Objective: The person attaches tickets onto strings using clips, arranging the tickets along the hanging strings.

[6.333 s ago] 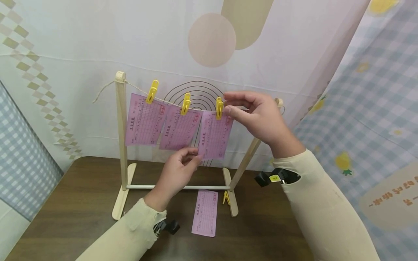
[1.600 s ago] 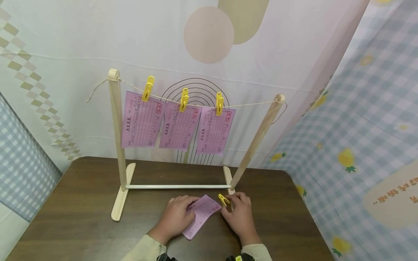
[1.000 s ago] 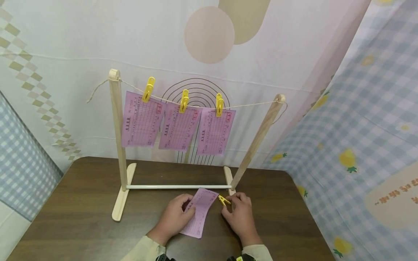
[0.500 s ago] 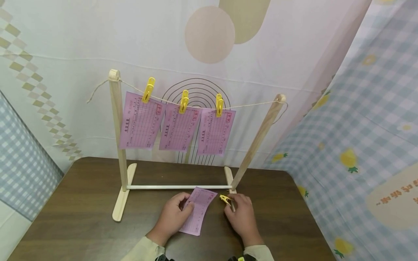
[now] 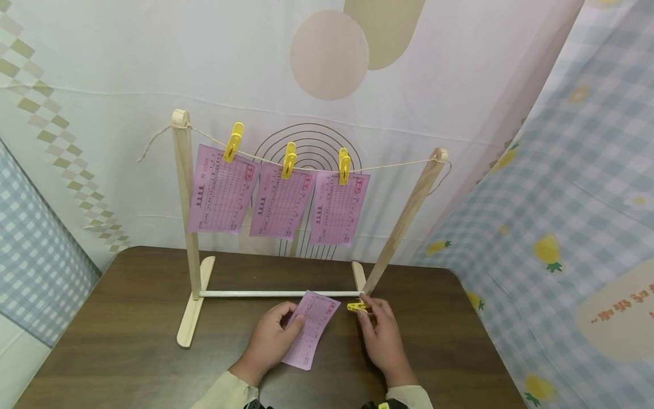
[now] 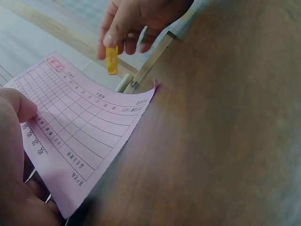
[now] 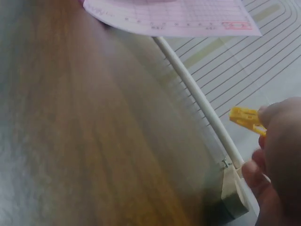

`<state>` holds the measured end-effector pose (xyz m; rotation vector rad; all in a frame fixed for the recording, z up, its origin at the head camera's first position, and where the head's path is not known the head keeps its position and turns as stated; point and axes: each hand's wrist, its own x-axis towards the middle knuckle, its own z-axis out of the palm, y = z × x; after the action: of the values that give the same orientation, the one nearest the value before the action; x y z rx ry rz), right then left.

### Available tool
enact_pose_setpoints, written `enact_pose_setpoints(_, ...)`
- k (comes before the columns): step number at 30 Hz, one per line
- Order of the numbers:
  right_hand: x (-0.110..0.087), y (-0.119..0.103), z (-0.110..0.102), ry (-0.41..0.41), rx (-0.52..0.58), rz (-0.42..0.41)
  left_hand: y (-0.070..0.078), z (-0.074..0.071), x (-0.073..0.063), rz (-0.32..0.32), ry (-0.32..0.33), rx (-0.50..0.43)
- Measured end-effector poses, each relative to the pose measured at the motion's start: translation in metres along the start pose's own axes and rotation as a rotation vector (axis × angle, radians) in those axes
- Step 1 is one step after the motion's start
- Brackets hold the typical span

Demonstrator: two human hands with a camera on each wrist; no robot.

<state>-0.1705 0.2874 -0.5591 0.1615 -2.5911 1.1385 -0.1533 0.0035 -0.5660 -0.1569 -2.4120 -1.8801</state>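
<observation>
A pink printed receipt slip (image 5: 313, 326) is pinched between the thumb and fingers of my left hand (image 5: 271, 339), slightly bowed over the table. The left wrist view shows the thumb lying on the printed face of the same slip (image 6: 77, 122). My right hand (image 5: 384, 341) pinches a yellow clothespin (image 5: 357, 306) by its handle end, its nose pointing left toward the slip. In the right wrist view the clothespin (image 7: 244, 117) sticks out from the thumb and fingertips. Three more pink slips hang in a row from a string (image 5: 393, 165), the rightmost slip (image 5: 338, 210) under its own yellow clothespin (image 5: 344, 166).
A wooden stand with a left post (image 5: 186, 210), a right post (image 5: 406, 218) and a white crossbar (image 5: 281, 293) stands on the dark wooden table (image 5: 128, 324). Behind it hangs a patterned white cloth (image 5: 128, 170); a checked cloth (image 5: 562, 216) hangs at the right.
Earlier, both hands were at the third hanging slip; the fourth slip and clothespin lay on the table. Now the left hand holds that slip, and the right has turned the clothespin to point left.
</observation>
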Motion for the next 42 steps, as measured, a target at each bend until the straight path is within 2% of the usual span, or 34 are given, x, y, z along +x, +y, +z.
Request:
enact_pose_setpoints(7, 0.003, -0.002, -0.001, 0.059, 0.443, 0.130, 0.000, 0.001, 0.000, 0.000, 0.003, -0.004)
enact_pose_setpoints(10, 0.003, -0.005, -0.004, 0.060, 0.511, 0.168, 0.000, 0.002, 0.000, -0.009, 0.000, -0.021)
enact_pose_setpoints(13, 0.003, -0.008, -0.007, 0.048, 0.525, 0.184, 0.001, 0.002, 0.001, -0.020, -0.006, -0.051)
enact_pose_setpoints(19, 0.005, -0.010, -0.009, 0.020, 0.537, 0.162, 0.005, 0.000, 0.005, -0.028, -0.023, -0.113)
enact_pose_setpoints(29, 0.009, -0.010, -0.013, -0.011, 0.584, 0.137, 0.015, -0.008, 0.011, 0.021, -0.005, -0.098)
enact_pose_setpoints(42, 0.020, -0.037, -0.035, 0.025, 0.475, -0.041, 0.027, -0.014, 0.017, 0.079, 0.020, -0.074)
